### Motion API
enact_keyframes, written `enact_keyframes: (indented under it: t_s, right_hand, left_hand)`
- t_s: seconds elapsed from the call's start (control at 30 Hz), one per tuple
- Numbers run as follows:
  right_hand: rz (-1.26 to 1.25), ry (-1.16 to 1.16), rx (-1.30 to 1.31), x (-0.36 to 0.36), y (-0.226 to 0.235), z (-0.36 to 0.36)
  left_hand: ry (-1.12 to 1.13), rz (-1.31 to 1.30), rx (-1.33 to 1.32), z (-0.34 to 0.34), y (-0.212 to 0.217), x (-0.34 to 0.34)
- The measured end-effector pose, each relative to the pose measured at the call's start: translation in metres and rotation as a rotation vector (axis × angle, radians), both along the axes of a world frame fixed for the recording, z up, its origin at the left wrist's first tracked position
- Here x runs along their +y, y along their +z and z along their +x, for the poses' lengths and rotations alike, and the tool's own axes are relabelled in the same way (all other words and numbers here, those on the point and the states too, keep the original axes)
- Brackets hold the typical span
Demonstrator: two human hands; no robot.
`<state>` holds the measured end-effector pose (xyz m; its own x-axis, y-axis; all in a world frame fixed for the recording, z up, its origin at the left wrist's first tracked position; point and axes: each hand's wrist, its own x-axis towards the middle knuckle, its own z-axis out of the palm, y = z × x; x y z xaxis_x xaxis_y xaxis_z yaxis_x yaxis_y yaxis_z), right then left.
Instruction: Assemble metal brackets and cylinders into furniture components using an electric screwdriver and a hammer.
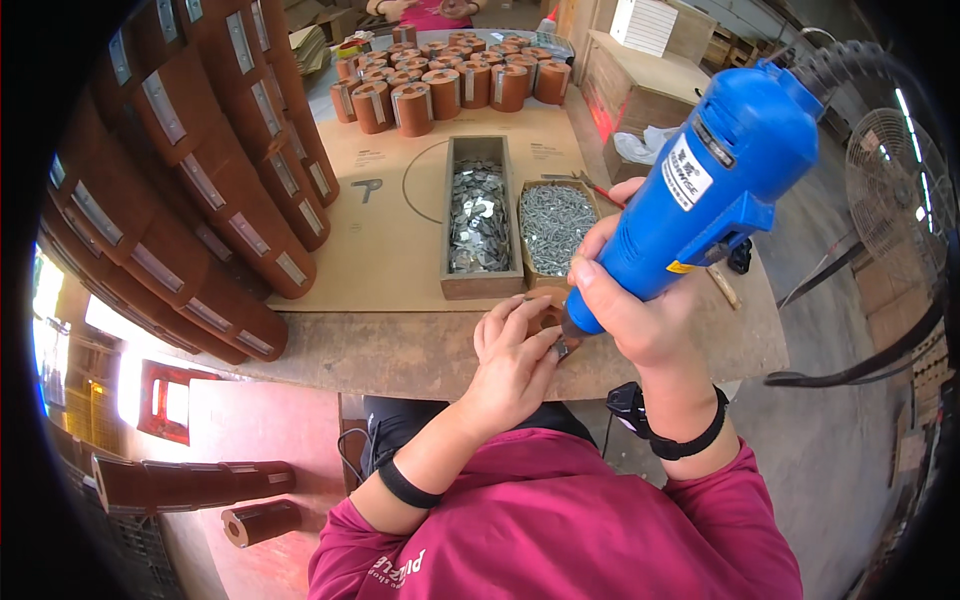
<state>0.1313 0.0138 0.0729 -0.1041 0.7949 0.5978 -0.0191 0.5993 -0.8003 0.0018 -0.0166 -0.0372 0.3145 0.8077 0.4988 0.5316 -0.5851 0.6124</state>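
Observation:
My right hand (645, 315) is wrapped round a large blue electric screwdriver (690, 185), which is tilted with its dark tip down. Just left of that tip, my left hand (515, 350) is closed on a small reddish-brown cylinder (547, 305) at the near table edge. The tip meets the cylinder's near side, where a bit of metal shows; my fingers hide most of the piece. Beyond my hands stands a long wooden box (481, 289) of flat metal plates. A shallower cardboard box (549, 275) beside it is heaped with screws.
Tall stacks of brown cylinders (190, 190) with metal strips rise at the left. Several single cylinders (411, 110) crowd the far table. Pliers (598, 187) lie behind the screws. A fan (900, 180) stands right. More cylinders (262, 523) lie lower left. Another person's hands (458, 8) show at the top.

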Motion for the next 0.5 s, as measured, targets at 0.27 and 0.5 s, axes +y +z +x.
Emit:
enact_keyframes:
  t_s: [0.27,0.5]
  right_hand:
    - [-0.062,0.011,0.019,0.006,-0.001,-0.006]
    - [0.002,-0.016,-0.046,0.008,-0.002,-0.01]
  left_hand:
    - [0.125,0.051,-0.034,0.006,0.0,0.007]
    - [0.069,0.056,-0.097,0.012,-0.015,0.015]
